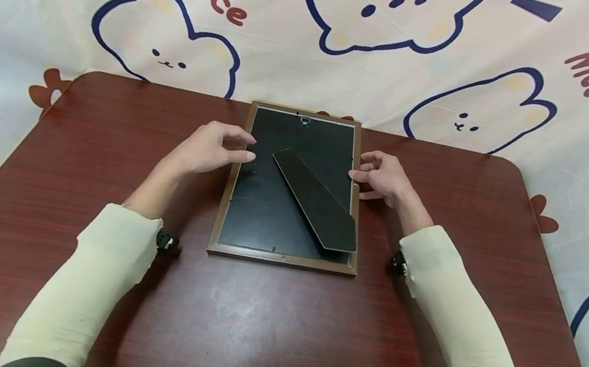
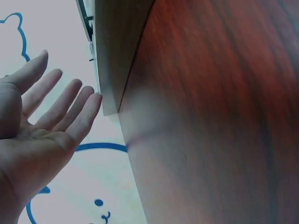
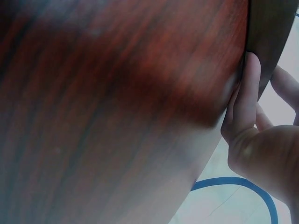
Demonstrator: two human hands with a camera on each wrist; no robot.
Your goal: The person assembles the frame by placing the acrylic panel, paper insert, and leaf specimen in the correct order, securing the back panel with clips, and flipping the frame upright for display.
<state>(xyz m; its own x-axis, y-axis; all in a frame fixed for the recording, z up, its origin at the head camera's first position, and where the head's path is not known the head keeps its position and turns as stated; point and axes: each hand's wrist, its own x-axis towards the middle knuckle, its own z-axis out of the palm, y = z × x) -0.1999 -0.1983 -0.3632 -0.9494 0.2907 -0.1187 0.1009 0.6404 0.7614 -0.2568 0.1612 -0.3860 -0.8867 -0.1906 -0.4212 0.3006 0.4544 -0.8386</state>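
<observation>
A picture frame [image 1: 282, 259] lies back side up on the table, with a brown rim and a black backing board [image 1: 259, 217]. Its black easel stand [image 1: 315, 200] slants across the board. My left hand [image 1: 215, 147] hovers beside the frame's left edge, fingers spread and holding nothing; the left wrist view shows the palm [image 2: 42, 140] and loose fingers apart from the frame's side. At the right edge, my right hand [image 1: 383, 177] pinches the rim, its thumb on top. In the right wrist view, the fingers [image 3: 247, 93] lie against the frame's side [image 3: 268, 42].
The frame rests near the far edge of a reddish-brown wooden table [image 1: 246, 331]. Behind and beside the table hangs a pale cloth [image 1: 268, 62] printed with blue-outlined cartoon animals. A small metal hanger [image 1: 305, 120] sits at the frame's far end.
</observation>
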